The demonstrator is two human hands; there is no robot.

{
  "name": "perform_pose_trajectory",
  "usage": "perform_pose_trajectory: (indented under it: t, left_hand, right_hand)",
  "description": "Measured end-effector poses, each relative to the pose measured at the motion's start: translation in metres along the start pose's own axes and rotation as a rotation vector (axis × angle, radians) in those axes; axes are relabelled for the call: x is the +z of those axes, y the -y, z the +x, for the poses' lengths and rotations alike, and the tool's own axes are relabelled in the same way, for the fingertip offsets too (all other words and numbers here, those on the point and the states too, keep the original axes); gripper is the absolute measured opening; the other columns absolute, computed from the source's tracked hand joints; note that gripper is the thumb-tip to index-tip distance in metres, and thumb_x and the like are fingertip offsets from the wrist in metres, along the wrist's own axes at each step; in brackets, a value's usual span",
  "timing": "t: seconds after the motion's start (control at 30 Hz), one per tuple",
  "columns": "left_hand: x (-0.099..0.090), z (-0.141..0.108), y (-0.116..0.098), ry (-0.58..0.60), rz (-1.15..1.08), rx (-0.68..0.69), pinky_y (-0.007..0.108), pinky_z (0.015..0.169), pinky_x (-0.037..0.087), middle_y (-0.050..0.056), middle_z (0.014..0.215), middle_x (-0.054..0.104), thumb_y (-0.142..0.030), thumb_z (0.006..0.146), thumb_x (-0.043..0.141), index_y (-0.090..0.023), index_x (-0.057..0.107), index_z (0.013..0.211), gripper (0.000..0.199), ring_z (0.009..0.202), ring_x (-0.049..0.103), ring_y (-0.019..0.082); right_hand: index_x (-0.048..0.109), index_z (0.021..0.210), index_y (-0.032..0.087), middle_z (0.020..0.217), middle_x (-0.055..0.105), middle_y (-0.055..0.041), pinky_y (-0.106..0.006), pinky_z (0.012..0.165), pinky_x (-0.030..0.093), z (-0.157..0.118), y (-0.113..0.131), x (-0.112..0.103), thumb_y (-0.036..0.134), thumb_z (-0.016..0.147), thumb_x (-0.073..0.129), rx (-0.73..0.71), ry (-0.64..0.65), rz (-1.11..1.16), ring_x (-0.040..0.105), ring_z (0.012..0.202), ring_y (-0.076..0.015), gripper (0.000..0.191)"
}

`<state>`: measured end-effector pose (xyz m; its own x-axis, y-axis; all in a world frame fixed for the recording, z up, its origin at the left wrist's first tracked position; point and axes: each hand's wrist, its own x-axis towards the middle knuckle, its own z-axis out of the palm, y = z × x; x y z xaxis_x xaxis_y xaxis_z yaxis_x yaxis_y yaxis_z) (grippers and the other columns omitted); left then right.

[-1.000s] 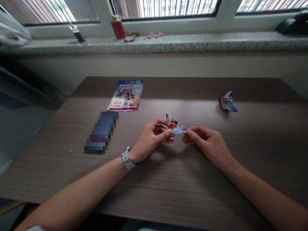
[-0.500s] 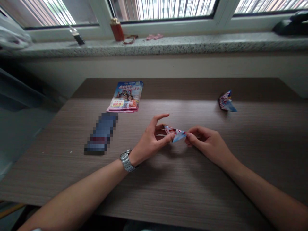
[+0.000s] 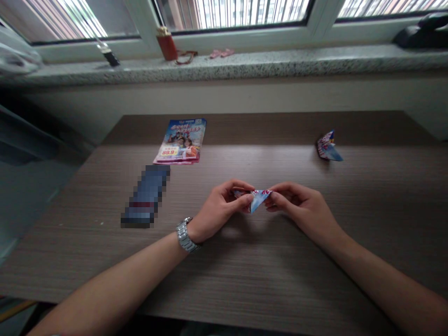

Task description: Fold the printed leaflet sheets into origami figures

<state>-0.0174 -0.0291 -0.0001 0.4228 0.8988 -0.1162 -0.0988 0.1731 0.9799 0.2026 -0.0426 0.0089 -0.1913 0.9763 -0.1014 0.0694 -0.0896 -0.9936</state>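
A small piece of folded printed paper (image 3: 259,199), blue and white with red lettering, is held just above the table between my two hands. My left hand (image 3: 227,200), with a metal watch at the wrist, pinches its left part between thumb and fingers, which hide some of it. The right corner is gripped by the thumb and fingertips of my right hand (image 3: 297,203). Farther off to the right, another folded paper piece (image 3: 328,147) in similar print stands on the table.
Flyers (image 3: 182,142) lie stacked at the back left of the wooden table (image 3: 224,270). A blurred-out dark flat object (image 3: 145,198) rests in front of them. On the stone windowsill (image 3: 266,65) are a red-brown container (image 3: 167,46), pink items (image 3: 221,53) and a black object (image 3: 422,35).
My left index finger, raised before, has come down onto the folded paper. The paper's point now tilts more downward. My right hand has kept its pinch on the corner.
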Motion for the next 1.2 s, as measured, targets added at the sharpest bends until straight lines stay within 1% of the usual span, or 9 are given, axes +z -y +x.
perform_pose_trajectory:
  t: [0.2, 0.4, 0.57, 0.67, 0.77, 0.9, 1.0, 1.1, 1.2]
  left_hand:
    - [0.002, -0.002, -0.002, -0.031, 0.062, 0.053, 0.019, 0.071, 0.058, 0.005, 0.099, 0.072, -0.030, 0.086, 0.076, -0.015, 0.070, 0.106, 0.026, 0.080, 0.067, 0.011]
    - [0.005, -0.002, -0.002, -0.076, 0.108, 0.077, 0.020, 0.070, 0.059, 0.005, 0.096, 0.072, -0.032, 0.086, 0.077, -0.015, 0.070, 0.105, 0.026, 0.080, 0.068, 0.012]
    - [0.006, -0.004, 0.000, -0.088, 0.127, 0.126, 0.023, 0.072, 0.060, 0.005, 0.098, 0.074, -0.031, 0.085, 0.077, -0.015, 0.069, 0.102, 0.025, 0.081, 0.071, 0.014]
    - [0.008, -0.005, 0.000, -0.085, 0.157, 0.167, 0.021, 0.072, 0.059, 0.004, 0.095, 0.074, -0.028, 0.086, 0.077, -0.015, 0.069, 0.100, 0.021, 0.081, 0.071, 0.013]
    - [0.009, -0.006, -0.001, -0.086, 0.187, 0.207, 0.020, 0.073, 0.058, 0.004, 0.095, 0.073, -0.025, 0.087, 0.076, -0.016, 0.069, 0.100, 0.018, 0.081, 0.071, 0.012]
    - [0.009, -0.007, 0.000, -0.121, 0.231, 0.223, 0.021, 0.077, 0.059, 0.004, 0.099, 0.074, -0.026, 0.088, 0.074, -0.016, 0.070, 0.102, 0.018, 0.086, 0.071, 0.013]
    - [0.009, -0.008, 0.000, -0.137, 0.249, 0.240, 0.022, 0.079, 0.060, 0.004, 0.100, 0.073, -0.027, 0.088, 0.074, -0.016, 0.069, 0.103, 0.019, 0.088, 0.072, 0.015]
    - [0.009, -0.009, -0.001, -0.145, 0.286, 0.255, 0.022, 0.078, 0.060, 0.005, 0.100, 0.073, -0.028, 0.089, 0.073, -0.016, 0.070, 0.103, 0.019, 0.088, 0.072, 0.015]
    - [0.008, -0.009, -0.001, -0.143, 0.317, 0.263, 0.021, 0.076, 0.060, 0.004, 0.099, 0.073, -0.027, 0.089, 0.072, -0.017, 0.070, 0.103, 0.017, 0.087, 0.072, 0.014]
  right_hand:
    - [0.073, 0.090, 0.020, 0.085, 0.077, -0.0025, -0.026, 0.068, 0.065, -0.002, 0.005, 0.003, 0.039, 0.083, 0.077, -0.005, -0.064, 0.018, 0.073, 0.075, -0.0164, 0.020]
    - [0.074, 0.089, 0.020, 0.083, 0.077, -0.0029, -0.028, 0.067, 0.065, -0.002, 0.007, 0.003, 0.039, 0.082, 0.077, 0.009, -0.059, 0.039, 0.073, 0.072, -0.0174, 0.020]
    - [0.074, 0.092, 0.021, 0.087, 0.078, -0.0042, -0.032, 0.069, 0.065, -0.003, 0.000, 0.003, 0.040, 0.083, 0.077, 0.014, -0.054, 0.094, 0.074, 0.075, -0.0191, 0.022]
    - [0.072, 0.089, 0.020, 0.090, 0.077, -0.0043, -0.032, 0.069, 0.065, -0.003, -0.005, 0.003, 0.040, 0.082, 0.078, 0.016, -0.060, 0.157, 0.074, 0.075, -0.0184, 0.021]
    - [0.072, 0.089, 0.021, 0.089, 0.077, -0.0033, -0.031, 0.069, 0.064, -0.002, -0.009, 0.004, 0.039, 0.083, 0.078, 0.027, -0.060, 0.189, 0.074, 0.074, -0.0169, 0.021]
    - [0.072, 0.092, 0.020, 0.086, 0.076, -0.0029, -0.032, 0.073, 0.064, 0.000, -0.009, 0.004, 0.041, 0.084, 0.076, 0.028, -0.034, 0.182, 0.074, 0.075, -0.0171, 0.023]
    - [0.072, 0.091, 0.020, 0.087, 0.076, -0.0034, -0.033, 0.072, 0.065, 0.000, -0.005, 0.005, 0.043, 0.081, 0.078, 0.027, -0.019, 0.186, 0.074, 0.075, -0.0181, 0.026]
    - [0.073, 0.088, 0.019, 0.082, 0.077, -0.0038, -0.034, 0.071, 0.065, 0.000, 0.000, 0.005, 0.043, 0.076, 0.082, 0.048, -0.032, 0.148, 0.073, 0.071, -0.0184, 0.029]
    - [0.074, 0.087, 0.019, 0.081, 0.077, -0.0047, -0.034, 0.071, 0.065, 0.000, 0.001, 0.004, 0.045, 0.077, 0.082, 0.060, -0.046, 0.119, 0.073, 0.070, -0.0182, 0.030]
